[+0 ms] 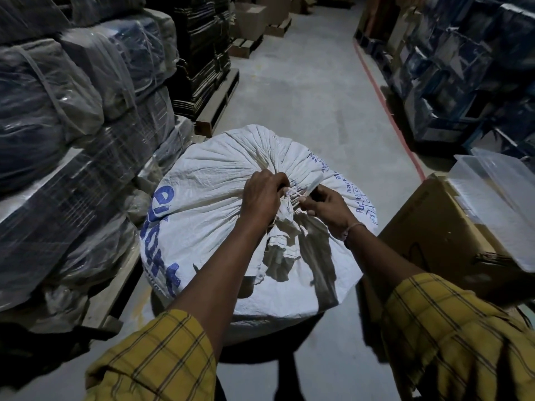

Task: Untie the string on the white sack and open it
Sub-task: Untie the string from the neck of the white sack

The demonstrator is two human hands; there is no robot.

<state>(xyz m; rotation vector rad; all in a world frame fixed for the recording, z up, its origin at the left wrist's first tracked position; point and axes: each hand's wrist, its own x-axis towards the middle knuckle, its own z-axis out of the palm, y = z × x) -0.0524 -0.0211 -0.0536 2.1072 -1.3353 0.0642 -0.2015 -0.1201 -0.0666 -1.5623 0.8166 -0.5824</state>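
Note:
A big white woven sack (pixel 208 180) with blue lettering stands on the floor in front of me. Its mouth is gathered into a bunched neck (pixel 282 247) that flops toward me. A pale string (pixel 296 193) is wound tightly around that neck. My left hand (pixel 262 198) is closed around the neck just left of the string. My right hand (pixel 328 208) pinches the string from the right side with thumb and fingers. The knot itself is partly hidden between my fingers.
Plastic-wrapped bales (pixel 72 117) are stacked on wooden pallets along the left. At my right stands a cardboard box (pixel 434 227) with a clear plastic lid (pixel 498 198) on top. Dark crates (pixel 463 68) line the right wall. A concrete aisle (pixel 304 82) runs ahead.

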